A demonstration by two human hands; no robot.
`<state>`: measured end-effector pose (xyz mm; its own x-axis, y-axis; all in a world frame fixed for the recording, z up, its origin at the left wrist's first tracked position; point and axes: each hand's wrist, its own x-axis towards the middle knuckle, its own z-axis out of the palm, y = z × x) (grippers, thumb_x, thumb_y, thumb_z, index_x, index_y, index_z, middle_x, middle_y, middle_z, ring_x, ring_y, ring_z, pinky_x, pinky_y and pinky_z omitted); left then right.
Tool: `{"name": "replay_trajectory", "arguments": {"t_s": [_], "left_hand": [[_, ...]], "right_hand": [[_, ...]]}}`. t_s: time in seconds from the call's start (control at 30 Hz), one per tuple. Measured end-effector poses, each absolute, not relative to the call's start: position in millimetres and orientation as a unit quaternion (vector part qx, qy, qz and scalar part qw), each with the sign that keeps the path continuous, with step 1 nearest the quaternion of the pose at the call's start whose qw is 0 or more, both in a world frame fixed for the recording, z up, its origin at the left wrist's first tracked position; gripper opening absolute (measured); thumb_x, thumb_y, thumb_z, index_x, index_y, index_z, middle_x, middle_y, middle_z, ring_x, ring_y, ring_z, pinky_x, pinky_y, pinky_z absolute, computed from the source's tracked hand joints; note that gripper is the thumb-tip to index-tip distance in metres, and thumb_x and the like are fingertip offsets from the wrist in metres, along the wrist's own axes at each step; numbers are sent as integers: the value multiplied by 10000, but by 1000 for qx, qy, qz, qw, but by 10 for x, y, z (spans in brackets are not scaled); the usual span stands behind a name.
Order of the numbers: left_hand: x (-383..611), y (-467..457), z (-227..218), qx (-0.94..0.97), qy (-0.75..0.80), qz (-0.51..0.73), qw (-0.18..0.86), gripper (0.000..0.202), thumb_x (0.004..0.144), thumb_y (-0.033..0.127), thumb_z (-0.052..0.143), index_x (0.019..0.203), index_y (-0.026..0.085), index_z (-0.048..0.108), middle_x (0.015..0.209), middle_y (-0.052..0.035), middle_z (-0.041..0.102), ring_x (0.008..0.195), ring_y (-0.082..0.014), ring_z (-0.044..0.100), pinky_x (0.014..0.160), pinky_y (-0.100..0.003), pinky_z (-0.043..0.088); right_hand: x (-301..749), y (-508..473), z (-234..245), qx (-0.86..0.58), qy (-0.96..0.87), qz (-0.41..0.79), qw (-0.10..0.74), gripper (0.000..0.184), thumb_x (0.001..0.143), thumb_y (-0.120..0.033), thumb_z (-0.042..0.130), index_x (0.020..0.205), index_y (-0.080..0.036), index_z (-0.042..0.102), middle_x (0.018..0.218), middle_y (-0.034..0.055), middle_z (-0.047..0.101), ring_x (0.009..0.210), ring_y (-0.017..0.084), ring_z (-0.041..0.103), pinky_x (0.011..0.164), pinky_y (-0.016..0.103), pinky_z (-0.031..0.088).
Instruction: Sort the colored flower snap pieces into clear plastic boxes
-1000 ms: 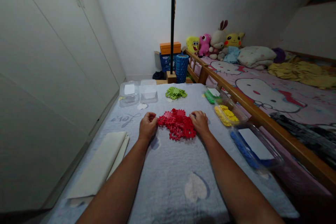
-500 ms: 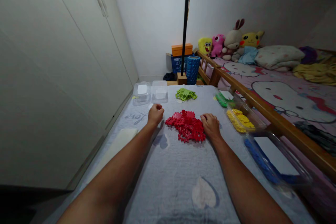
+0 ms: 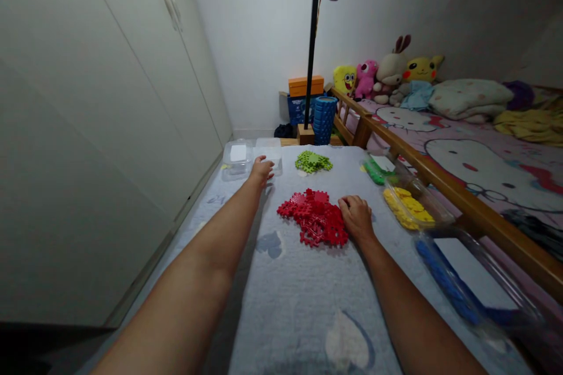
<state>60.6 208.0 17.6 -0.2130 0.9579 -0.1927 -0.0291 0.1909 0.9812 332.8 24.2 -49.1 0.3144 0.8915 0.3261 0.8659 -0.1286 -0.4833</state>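
Observation:
My left hand [image 3: 263,171] is stretched forward over the sheet, fingers apart and nothing in them. It is at the near edge of a clear plastic box [image 3: 269,145] and covers part of it; whether they touch I cannot tell. A pile of red interlocking plastic gear-like pieces [image 3: 313,217] lies in the middle. At the pile's right edge rests my right hand [image 3: 356,217], its fingers loosely bent with no piece visible in them. Farther back sits a smaller heap of lime-green pieces [image 3: 313,161].
A second clear box [image 3: 237,169] with a white label stands at the far left. Along the right are clear boxes of green pieces [image 3: 376,171], yellow pieces [image 3: 408,206] and blue pieces [image 3: 448,278]. Beyond them runs a wooden bed rail [image 3: 422,179]. A black pole [image 3: 311,41] rises behind.
My left hand has reached forward from beside the red pile to the clear box, and its fingers have spread. My right hand has stayed by the pile.

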Motion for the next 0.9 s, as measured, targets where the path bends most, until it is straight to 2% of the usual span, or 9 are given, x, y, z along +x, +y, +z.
{"name": "replay_trajectory", "arguments": {"t_s": [0.23,0.43,0.67,0.9], "left_hand": [[690,2104,189,367,583,538,484,464,659,149,699,1107,197,586,889,-24,597,800,-150,642,757,-301,538],[700,1731,153,373,573,575,449,399,656,142,622,1053,163,601,885,-17,594,759,-109,609,752,-250,542],[560,963,103,378,561,584,449,461,664,248,639,1120,194,598,924,-22,618,824,-148,644,729,-271,541],[371,150,61,373,574,542,487,500,679,248,709,1167,230,602,1088,-76,670,949,-194,695,818,-344,580]], "right_hand": [[3310,238,-472,-753,-583,12,306,293,1033,-327,503,999,-208,768,1104,109,747,1045,264,586,920,373,388],[3304,227,-446,-752,-587,20,299,282,1038,-326,515,1004,-208,769,1105,110,749,1058,269,587,915,371,388],[3298,222,-412,-754,-583,32,299,270,1030,-321,529,1003,-210,773,1122,107,752,1058,265,596,932,370,395],[3330,221,-454,-746,-584,35,318,299,1002,-330,502,972,-204,772,1084,114,750,1024,263,602,949,380,409]]}}
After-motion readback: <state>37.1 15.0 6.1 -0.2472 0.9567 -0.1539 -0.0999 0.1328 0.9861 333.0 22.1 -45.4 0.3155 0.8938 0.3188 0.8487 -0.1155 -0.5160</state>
